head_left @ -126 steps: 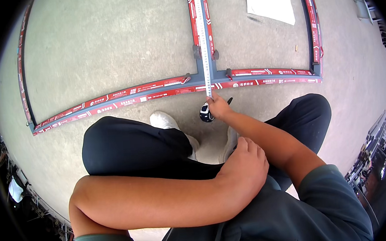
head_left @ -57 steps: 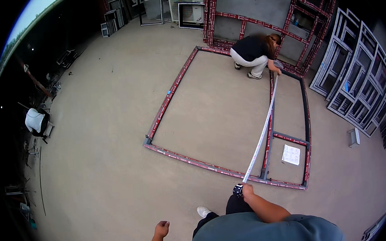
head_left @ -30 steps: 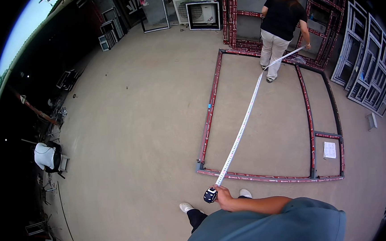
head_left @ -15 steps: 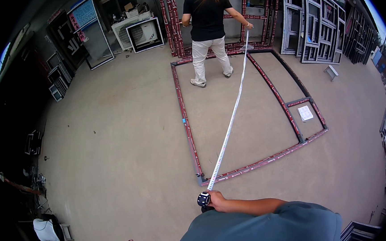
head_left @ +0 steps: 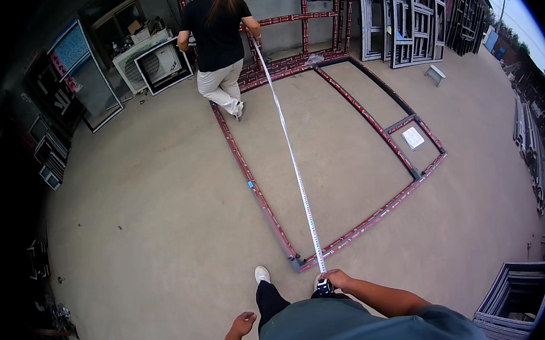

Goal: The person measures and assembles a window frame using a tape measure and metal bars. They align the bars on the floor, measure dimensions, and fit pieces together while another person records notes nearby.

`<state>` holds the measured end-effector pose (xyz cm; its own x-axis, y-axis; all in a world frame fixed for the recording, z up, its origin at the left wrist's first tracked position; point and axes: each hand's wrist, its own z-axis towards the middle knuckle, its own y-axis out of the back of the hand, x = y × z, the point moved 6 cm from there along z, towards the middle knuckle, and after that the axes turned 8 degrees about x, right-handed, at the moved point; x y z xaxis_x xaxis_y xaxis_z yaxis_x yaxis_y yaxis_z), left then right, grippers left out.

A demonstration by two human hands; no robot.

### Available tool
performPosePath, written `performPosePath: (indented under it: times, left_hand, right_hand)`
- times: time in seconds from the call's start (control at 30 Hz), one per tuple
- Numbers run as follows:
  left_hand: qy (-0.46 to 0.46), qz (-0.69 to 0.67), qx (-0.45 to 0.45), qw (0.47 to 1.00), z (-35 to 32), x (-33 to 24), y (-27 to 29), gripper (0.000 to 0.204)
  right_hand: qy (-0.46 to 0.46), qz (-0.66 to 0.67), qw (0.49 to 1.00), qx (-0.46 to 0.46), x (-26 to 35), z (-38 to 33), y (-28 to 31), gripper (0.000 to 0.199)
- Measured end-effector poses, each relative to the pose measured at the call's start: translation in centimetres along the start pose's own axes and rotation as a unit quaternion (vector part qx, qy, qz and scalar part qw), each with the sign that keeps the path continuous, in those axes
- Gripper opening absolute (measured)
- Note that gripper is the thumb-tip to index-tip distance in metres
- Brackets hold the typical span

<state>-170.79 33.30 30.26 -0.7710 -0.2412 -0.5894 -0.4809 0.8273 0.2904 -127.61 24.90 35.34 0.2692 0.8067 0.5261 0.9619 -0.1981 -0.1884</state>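
Note:
My right hand [head_left: 338, 280] is closed on a dark tape measure [head_left: 324, 287] just in front of my body. Its white blade [head_left: 299, 174] stretches away over the floor frame to a person [head_left: 217, 35] in a black top and pale trousers, whose right hand [head_left: 255, 33] is at the far end. Below the blade lies a large window frame [head_left: 365, 225] wrapped in red printed film, one long bar dividing it and a small compartment at its right. My left hand [head_left: 243, 323] hangs low beside my body, fingers loosely curled, with no object visible in it.
White paper [head_left: 412, 137] lies inside the small compartment. More red-wrapped frames [head_left: 322, 16] lean on the back wall. Finished frames [head_left: 411, 24] stand at the back right, near a small stool [head_left: 434, 74]. An air-conditioner unit [head_left: 145, 62] sits back left; stacked frames [head_left: 515, 301] stand near right.
The other person has stepped left along the far side, carrying the tape's far end left. My right hand and the tape case have shifted right, and my left hand has come further into view.

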Motion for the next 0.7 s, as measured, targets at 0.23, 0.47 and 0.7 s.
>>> performPosePath:
  times: [0.23,0.47,0.7]
  left_hand:
    - [-0.014,0.137,-0.056,0.989,13.5,-4.4,18.8,0.044]
    - [-0.063,0.174,0.027,0.982,19.9,-11.6,16.5,0.042]
    - [-0.136,0.033,0.149,0.979,22.5,-12.5,-0.9,0.038]
  right_hand:
    - [-0.015,-0.203,0.976,-0.082,1.2,-0.7,-0.1,0.036]
    - [-0.031,-0.284,0.951,-0.118,-1.0,2.3,-1.4,0.040]
    - [-0.069,-0.240,0.964,-0.095,-6.7,8.0,0.0,0.041]
